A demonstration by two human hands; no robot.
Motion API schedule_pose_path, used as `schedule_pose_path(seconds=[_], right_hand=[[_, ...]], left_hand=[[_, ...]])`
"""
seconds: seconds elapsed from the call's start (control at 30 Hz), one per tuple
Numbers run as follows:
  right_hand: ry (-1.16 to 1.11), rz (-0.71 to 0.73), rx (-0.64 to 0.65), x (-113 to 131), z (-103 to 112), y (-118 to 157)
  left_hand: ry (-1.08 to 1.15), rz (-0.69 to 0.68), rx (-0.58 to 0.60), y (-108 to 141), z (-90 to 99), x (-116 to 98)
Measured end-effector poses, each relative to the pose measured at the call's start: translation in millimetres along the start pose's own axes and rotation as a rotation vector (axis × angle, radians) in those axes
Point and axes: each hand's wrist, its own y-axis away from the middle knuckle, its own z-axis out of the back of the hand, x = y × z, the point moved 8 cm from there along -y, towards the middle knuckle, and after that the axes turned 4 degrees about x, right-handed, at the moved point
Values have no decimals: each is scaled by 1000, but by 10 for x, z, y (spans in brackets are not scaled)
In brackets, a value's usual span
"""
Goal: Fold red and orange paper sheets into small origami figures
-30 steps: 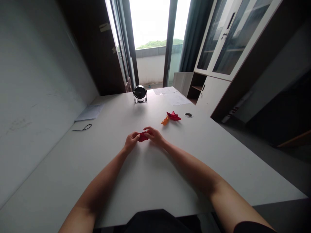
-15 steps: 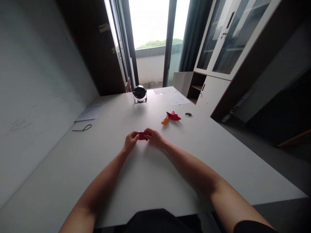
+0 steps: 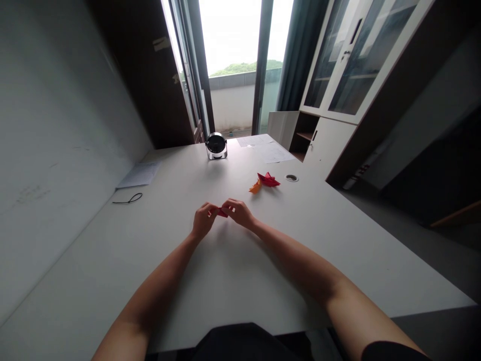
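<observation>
Single head-worn view, aimed forward and down

The table (image 3: 285, 260) is seen from above its near edge; the far window (image 3: 233, 60) is faced; no second view is given.

small fan (image 3: 216, 145), folded papers (image 3: 265, 181), black cord (image 3: 128, 199)

Red paper (image 3: 221, 212), white table (image 3: 240, 281)

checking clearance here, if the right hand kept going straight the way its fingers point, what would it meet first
The right hand points left across the table, so it would first meet the small red folded paper it already pinches, then the left hand just beyond. Depth is hard to judge here.
</observation>
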Motion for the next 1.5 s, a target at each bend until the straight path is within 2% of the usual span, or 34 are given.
schedule_pose_path(seconds=[0.17,0.5,0.67,0.9,1.07,1.17,1.37,1.5], right_hand=[[-52,-44,9,-56,-14,-7],[-199,-48,1,-126,-12,-13],[-228,-122,-63,-299,9,-21],[-178,-185,-87,-382,32,11],[-73,-169,-63,-381,40,15],[4,-169,-42,-390,35,14],[158,-102,35,-279,-62,29],[238,-71,64,-220,-89,34]], left_hand=[[121,38,-20,-10,-1,11],[149,77,3,-11,-29,170],[207,168,-92,8,6,324],[226,249,-317,29,224,549],[382,304,-344,29,192,701],[361,280,-317,27,172,659],[177,212,-202,41,126,445],[201,209,-165,42,82,374]])
